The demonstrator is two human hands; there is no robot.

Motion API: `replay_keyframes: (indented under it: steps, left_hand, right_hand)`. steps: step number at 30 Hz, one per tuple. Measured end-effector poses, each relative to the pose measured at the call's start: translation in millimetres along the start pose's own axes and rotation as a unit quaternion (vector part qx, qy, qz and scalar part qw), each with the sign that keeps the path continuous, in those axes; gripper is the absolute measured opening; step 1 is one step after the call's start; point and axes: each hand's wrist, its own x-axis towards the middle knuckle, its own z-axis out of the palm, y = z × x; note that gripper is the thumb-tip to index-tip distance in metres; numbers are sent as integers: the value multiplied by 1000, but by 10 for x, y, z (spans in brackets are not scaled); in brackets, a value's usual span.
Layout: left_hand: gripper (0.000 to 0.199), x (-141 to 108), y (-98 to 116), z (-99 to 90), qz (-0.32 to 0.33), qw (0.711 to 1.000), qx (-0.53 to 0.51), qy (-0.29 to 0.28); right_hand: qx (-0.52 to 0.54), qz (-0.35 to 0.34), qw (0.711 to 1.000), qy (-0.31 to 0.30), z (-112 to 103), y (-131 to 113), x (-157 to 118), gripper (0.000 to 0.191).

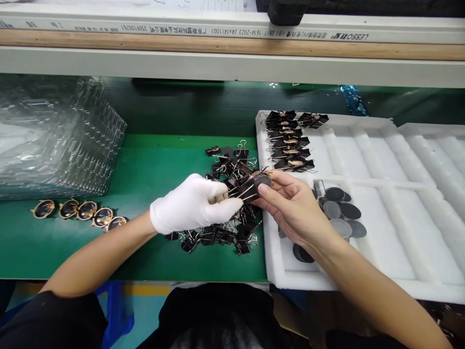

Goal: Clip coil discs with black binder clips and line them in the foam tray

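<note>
My left hand (pixel 198 203), in a white glove, pinches the wire handles of a black binder clip (pixel 249 190) above a green table. My bare right hand (pixel 290 201) holds a round piece with a dark disc (pixel 263 182) on it, thumb on the disc's edge. The clip's jaws meet the disc; whether they grip it is unclear. Beneath both hands lies a pile of black binder clips (pixel 209 236), partly hidden by them. To the right, clipped gold-coloured pieces (pixel 290 141) stand in a column in a white foam tray (pixel 403 228).
Stacked clear plastic trays (pixel 61 140) fill the left side. Several gold watch cases (pixel 87 210) line the green table (pixel 145 257) in front of them. Loose round discs (pixel 341 228) lie in the foam tray near my right forearm. A shelf edge (pixel 218 65) spans the top.
</note>
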Motion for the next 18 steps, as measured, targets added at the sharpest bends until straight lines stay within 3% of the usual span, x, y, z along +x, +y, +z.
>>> replay_keyframes:
  steps: [5,7,9,12,14,18]
  left_hand:
    - [44,18,-75,-232,-7,996,67,-58]
    - [44,66,-155,-347,-29,987,154,-15]
    - [43,157,-236,-405,-48,961,270,34]
    - [53,371,-321,-356,-7,908,416,36]
    - [51,525,-341,-280,17,885,466,20]
    - [38,626,-283,-232,27,879,476,13]
  right_hand:
    - [37,-13,999,6,-32,-19,27,16]
    - [75,-20,997,27,-55,-64,58,15]
    - [126,-7,990,69,-66,-113,90,17]
    - [194,45,973,116,-58,-154,119,21]
    - [212,64,968,116,-55,-149,117,24]
    - [165,29,984,57,-92,-105,91,21]
